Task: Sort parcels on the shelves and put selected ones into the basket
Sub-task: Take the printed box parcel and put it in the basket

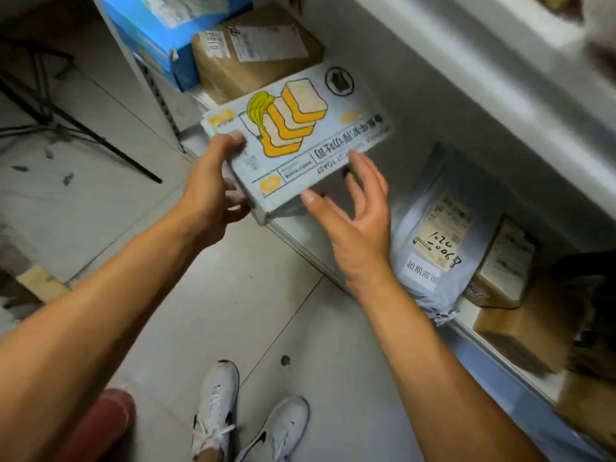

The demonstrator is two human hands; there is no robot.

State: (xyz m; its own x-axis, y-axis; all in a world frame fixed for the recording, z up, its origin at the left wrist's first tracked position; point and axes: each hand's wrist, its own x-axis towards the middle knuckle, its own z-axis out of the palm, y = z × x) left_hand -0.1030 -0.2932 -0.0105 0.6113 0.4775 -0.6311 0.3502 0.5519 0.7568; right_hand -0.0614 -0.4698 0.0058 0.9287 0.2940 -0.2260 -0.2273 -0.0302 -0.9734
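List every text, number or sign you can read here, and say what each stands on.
"TOAST", upside down: toast box.
"0180": brown box.
"1020 1006", handwritten, roughly: grey mailer bag.
Chinese print on box and bag sticker, and the shipping labels: too blurred to read.

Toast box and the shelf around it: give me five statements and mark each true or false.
1. The left hand grips the toast box at its corner. True.
2. The right hand is clenched in a fist. False: its fingers are spread, at the box's near edge.
3. A grey mailing bag lies on the shelf to the right of the box. True.
4. The blue box sits on the floor. False: it is on the shelf, beside a brown box.
5. The person is barefoot. False: white shoes show.
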